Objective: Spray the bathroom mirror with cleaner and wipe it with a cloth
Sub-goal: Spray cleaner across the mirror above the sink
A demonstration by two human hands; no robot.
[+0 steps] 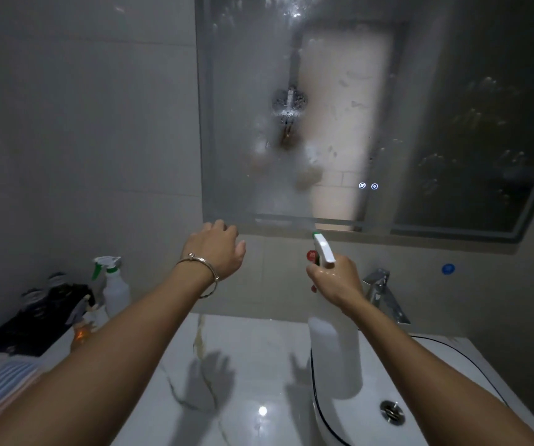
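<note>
Over the basin, from the head camera: spraying step in hand, judged well along, with droplets and a milky film spread over much of the mirror. Right hand clenched round the neck of the spray bottle, one finger hooked at the trigger, nozzle tilted up toward the lower edge of the glass, just short of it. Body of the bottle hanging below the fist, above the basin and beside the tap. Left hand raised near the mirror's lower left corner, fingers loosely bent, grasping nothing; whether touching the frame, impossible to tell.

Next, probably: set the bottle down and fetch a cloth, with none in either hand. Striped folded cloth lying on the counter at far left, well apart from both hands, past a second spray bottle. Calls for a long reach leftward before any wiping.
</note>
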